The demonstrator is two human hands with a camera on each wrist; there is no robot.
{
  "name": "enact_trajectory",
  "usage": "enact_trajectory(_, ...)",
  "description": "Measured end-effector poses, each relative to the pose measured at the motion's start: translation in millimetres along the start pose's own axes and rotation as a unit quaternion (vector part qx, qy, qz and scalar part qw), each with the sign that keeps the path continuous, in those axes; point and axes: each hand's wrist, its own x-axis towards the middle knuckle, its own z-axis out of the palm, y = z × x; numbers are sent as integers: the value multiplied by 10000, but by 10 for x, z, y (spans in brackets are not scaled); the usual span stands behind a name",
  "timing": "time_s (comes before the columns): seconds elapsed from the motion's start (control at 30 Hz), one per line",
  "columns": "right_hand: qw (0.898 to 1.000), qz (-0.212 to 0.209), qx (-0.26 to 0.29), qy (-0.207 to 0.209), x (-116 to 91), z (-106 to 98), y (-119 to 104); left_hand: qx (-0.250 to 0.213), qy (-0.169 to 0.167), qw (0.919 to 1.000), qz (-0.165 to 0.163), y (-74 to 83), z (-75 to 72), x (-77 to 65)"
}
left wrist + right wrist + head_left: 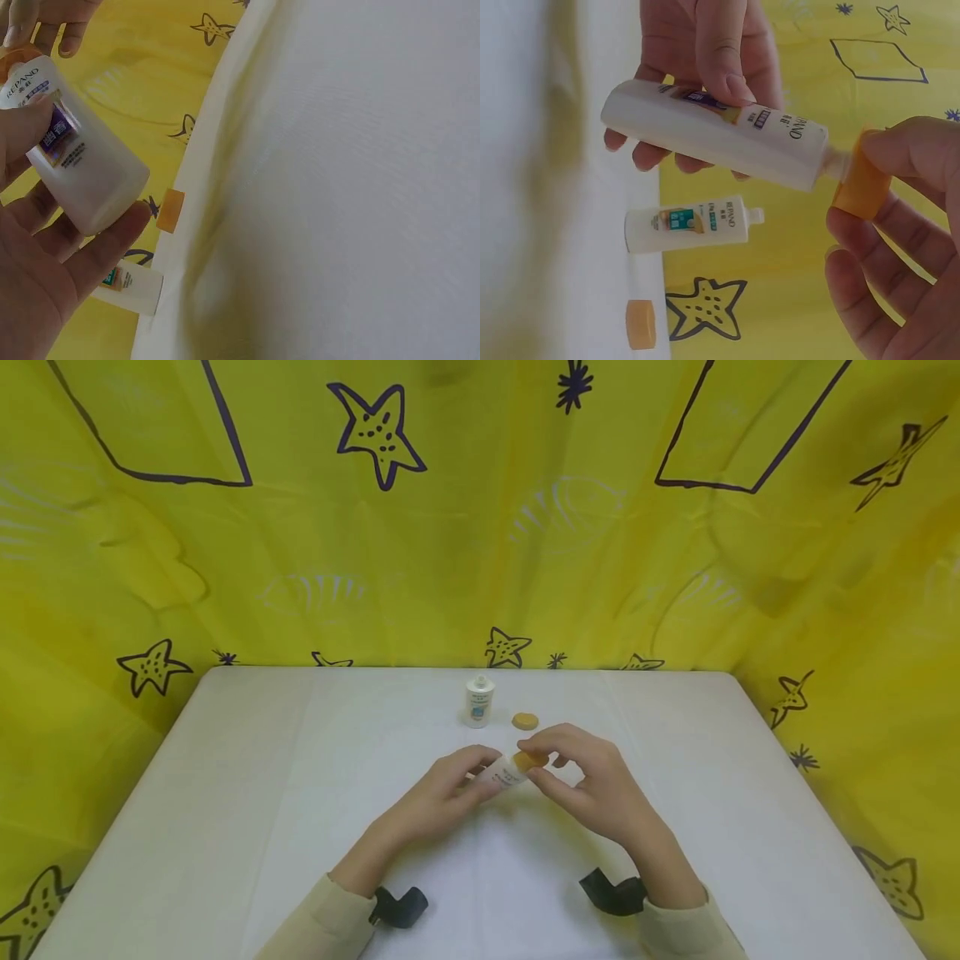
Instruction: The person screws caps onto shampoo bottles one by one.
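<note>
Two pinches well inside table (225,793) edges: left fingers (112,240) on bottle (712,139), right fingers (861,304) on orange cap (862,184)

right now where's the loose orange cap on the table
In the head view, the loose orange cap sits right of the standing bottle, just beyond the right hand.

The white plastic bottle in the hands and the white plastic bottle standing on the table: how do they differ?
The held bottle is tilted in the left hand; the standing bottle is upright on the white table.
The held bottle has a purple label, the standing bottle a teal label.
The right hand pinches an orange plastic cap at the held bottle's neck; the standing bottle's neck is bare.
Both are white with "REPAND" lettering.
</note>
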Motion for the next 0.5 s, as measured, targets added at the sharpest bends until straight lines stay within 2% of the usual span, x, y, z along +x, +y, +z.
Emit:
enact_trajectory(0.27, 9999, -113, 59, 106, 7, -27, -7, -120, 40, 9999, 78, 36, -44, 1)
enact_trajectory(0.5, 9998, 139, -57, 86, -1, -32, -11, -292, 11, 9995, 119, 40, -38, -10)
